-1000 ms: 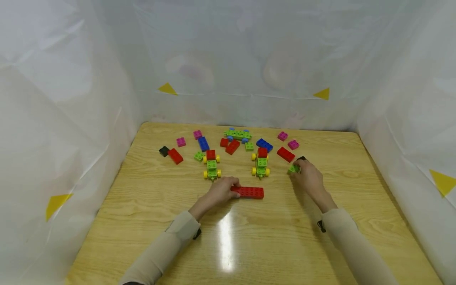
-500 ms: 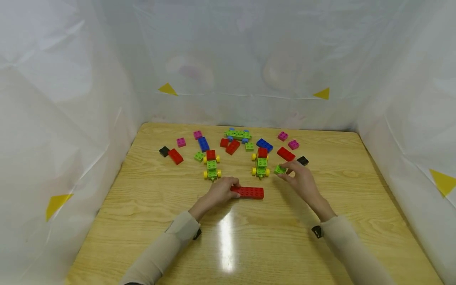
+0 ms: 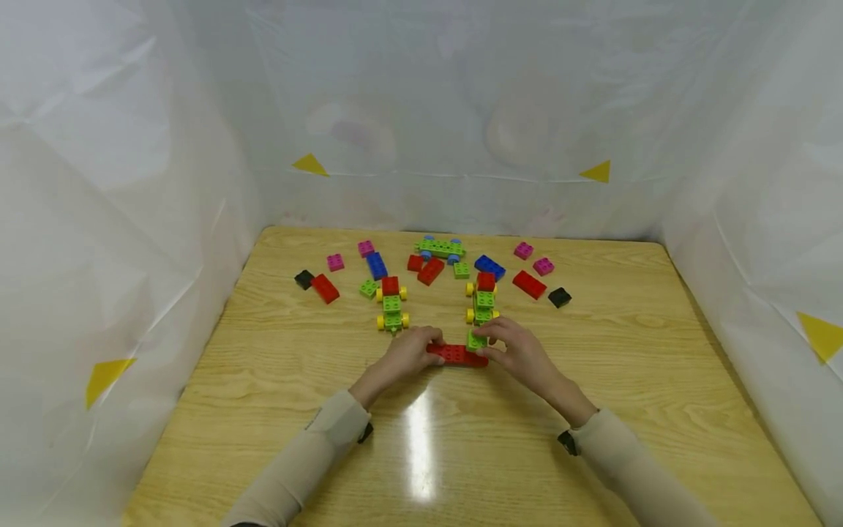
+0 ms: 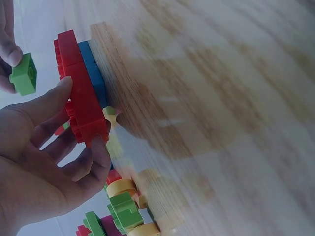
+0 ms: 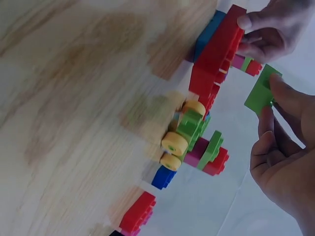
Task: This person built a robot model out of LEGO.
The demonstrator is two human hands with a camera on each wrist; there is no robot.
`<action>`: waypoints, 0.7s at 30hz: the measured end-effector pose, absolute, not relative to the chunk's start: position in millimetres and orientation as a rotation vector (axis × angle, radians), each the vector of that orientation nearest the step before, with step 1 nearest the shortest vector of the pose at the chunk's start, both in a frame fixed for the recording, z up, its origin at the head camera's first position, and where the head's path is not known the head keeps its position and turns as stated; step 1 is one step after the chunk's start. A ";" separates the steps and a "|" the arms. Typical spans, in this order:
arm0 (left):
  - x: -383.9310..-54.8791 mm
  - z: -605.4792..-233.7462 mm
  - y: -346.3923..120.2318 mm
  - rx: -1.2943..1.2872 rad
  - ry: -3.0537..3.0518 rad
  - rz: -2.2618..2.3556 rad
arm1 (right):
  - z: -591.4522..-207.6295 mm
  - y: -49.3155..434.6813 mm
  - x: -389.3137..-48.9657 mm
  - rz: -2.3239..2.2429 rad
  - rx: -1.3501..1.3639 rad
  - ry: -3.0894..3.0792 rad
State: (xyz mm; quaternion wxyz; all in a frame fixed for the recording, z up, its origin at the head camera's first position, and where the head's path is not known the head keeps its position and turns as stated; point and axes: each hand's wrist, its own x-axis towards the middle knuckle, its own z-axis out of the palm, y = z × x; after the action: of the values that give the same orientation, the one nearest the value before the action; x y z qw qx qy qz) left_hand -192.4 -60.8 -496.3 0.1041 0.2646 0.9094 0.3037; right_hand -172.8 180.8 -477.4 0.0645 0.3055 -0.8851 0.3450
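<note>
My left hand grips the left end of a long row of red building brick. In the left wrist view, blue brick lies beneath the red, and a seam seems to cross the red. Between the thumb and fingers of my right hand is a small green building brick. It hovers over the right end of the red row, with a gap visible in the right wrist view. Just behind stand two yellow-wheeled cars, the left car and the right car, stacked with green and red bricks.
A green car base with blue wheels stands at the back. Loose bricks lie around it, including a blue brick, a red brick, a black brick and a pink brick. White sheeting walls surround the wooden table.
My right hand has carried the green brick leftward from beside the black brick to above the red row's right end. My left hand has stayed in place on the red row.
</note>
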 end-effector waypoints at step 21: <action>-190.4 -495.2 -61.5 0.810 2.690 0.904 | -490.0 159.5 -181.2 0.761 1.048 -2.788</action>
State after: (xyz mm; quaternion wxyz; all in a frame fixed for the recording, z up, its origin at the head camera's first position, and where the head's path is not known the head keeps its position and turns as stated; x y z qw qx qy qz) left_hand -190.4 -61.5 -495.2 0.0949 0.2731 0.9074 0.3049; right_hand -181.2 159.5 -490.0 0.0338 0.3409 -0.9063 0.2475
